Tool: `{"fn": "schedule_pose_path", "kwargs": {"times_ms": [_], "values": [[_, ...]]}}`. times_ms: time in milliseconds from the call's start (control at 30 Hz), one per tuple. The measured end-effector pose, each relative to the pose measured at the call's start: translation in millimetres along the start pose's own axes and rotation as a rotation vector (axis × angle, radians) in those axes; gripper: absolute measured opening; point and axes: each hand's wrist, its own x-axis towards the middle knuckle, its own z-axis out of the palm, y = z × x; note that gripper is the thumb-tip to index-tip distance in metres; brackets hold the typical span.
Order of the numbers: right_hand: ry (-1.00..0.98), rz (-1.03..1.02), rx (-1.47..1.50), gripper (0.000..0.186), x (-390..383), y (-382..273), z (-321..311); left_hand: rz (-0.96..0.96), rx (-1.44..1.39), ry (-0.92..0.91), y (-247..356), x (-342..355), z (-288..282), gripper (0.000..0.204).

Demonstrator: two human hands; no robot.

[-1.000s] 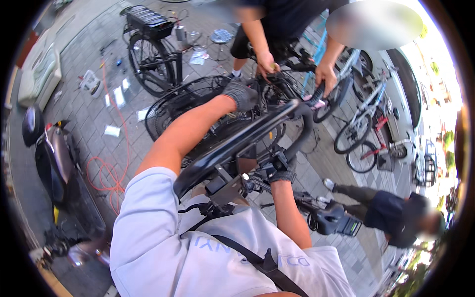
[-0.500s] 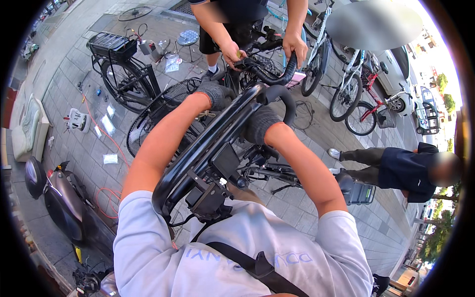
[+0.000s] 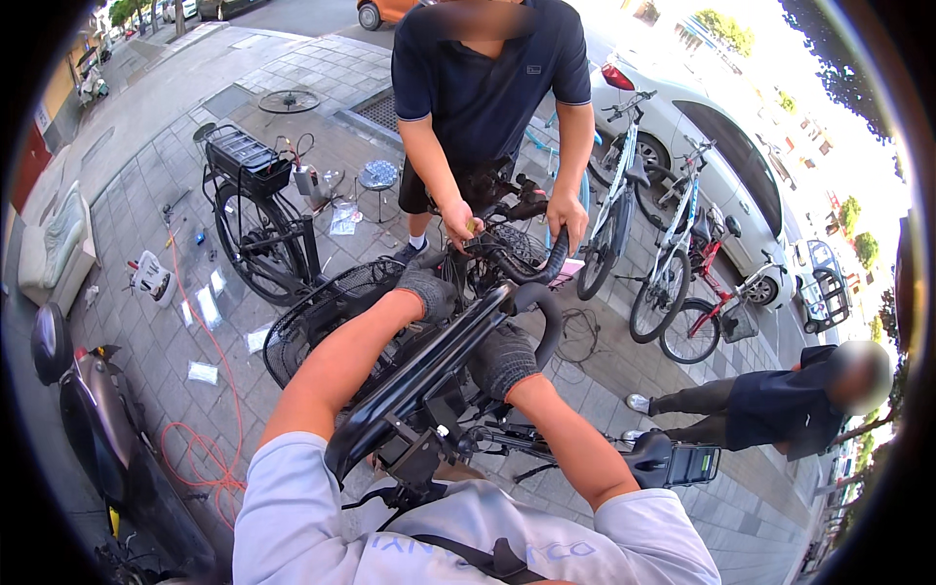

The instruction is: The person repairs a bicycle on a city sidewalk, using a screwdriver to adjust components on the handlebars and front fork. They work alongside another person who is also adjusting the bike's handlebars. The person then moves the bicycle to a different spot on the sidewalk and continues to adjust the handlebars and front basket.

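In a dark grey knit glove, my left hand is curled at the front of a bicycle, beside the black wire basket; what its fingers hold is hidden. My right hand, gloved alike, is bent in just under a thick black curved bar, with its fingertips out of sight. This bar slants across in front of my chest, with a black bracket and box below it. Opposite, a person in a dark shirt rests one hand on a black handlebar and pinches something yellow-green in the other hand.
Another bicycle's rear wheel and rack stand at left, near a white bucket, plastic packets and an orange hose. A scooter is at lower left. Parked bicycles, a white car and another person are at right.
The view has tipped upward, showing more of the person opposite and the car. Both my hands stay at the bicycle's front; the person opposite keeps a hand on the handlebar.
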Motion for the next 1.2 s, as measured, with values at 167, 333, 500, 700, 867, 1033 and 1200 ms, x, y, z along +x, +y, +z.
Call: {"fn": "schedule_pose_path", "kwargs": {"times_ms": [167, 333, 500, 700, 867, 1033, 1200], "values": [[0.087, -0.022, 0.029, 0.024, -8, 5, 9, -0.036, -0.036, -0.061, 4, 0, -6, 0.023], [0.103, 0.008, 0.099, 0.027, -3, 2, -1, 0.043, -0.037, 0.202, -27, 16, 54, 0.024], [0.144, 0.005, 0.030, 0.023, -7, 8, 15, -0.099, -0.229, 0.025, -28, 29, 71, 0.031], [0.187, -0.070, 0.044, 0.021, -10, 0, 10, -0.118, -0.262, 0.025, -49, 31, 106, 0.032], [0.213, -0.011, 0.080, 0.022, -11, 13, 27, -0.122, -0.190, -0.078, -20, 24, 51, 0.031], [0.045, 0.033, 0.057, 0.029, -7, 9, 11, -0.074, -0.045, -0.102, -10, 11, 25, 0.032], [-0.052, 0.011, -0.058, 0.027, 4, 1, 5, -0.093, -0.067, -0.101, -12, 8, 23, 0.033]]}}
